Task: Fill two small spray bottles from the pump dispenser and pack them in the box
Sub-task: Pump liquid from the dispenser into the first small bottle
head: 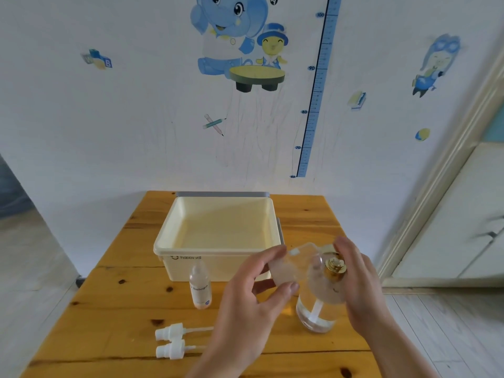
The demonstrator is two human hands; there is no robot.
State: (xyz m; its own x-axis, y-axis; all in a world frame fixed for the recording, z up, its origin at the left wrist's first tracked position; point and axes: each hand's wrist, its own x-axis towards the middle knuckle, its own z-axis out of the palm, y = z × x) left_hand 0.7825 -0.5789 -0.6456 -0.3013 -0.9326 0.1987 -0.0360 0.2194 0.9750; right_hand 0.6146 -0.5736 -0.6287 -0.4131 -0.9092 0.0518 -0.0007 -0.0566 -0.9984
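Note:
My left hand (253, 293) pinches a small clear spray bottle (293, 261), tilted with its mouth toward the gold pump head (334, 267) of the clear glass pump dispenser (316, 309). Over that pump head lies my right hand (360, 285), fingers curved across its top. A second small bottle (200, 286), uncapped and labelled, stands upright in front of the cream box (218, 233). Two white spray caps (170, 341) with dip tubes lie on the table near the front edge.
The open cream box sits at the back middle of the wooden table (122, 309), against a wall with stickers. A grey lid (222, 194) shows behind the box. A white cabinet (463, 227) stands to the right, off the table.

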